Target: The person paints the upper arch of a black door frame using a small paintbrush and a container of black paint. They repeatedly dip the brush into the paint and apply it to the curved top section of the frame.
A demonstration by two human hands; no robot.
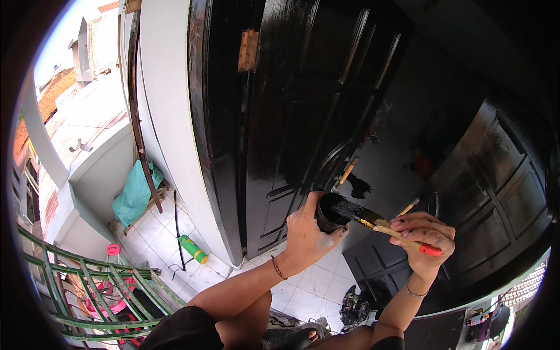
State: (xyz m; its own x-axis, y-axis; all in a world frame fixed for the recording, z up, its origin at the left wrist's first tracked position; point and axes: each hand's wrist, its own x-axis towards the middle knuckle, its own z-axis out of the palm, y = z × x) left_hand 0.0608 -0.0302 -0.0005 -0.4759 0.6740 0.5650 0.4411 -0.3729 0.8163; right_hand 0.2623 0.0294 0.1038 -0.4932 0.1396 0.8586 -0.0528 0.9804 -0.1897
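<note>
Left hand (307, 231) grips black paint cup (331, 224) near glossy black panelled door (286, 111); right hand (427, 234) grasps wooden-handled paintbrush (382, 227), black-coated bristles (352, 211) at cup's mouth

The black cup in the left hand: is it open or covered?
Open: the cup shows no lid, and bristles of the paintbrush lie at its mouth.

No text, label, number or sign can be read here; any print on the paintbrush (382, 227) or the green-and-yellow cylinder (193, 249) is too small to make out.
</note>
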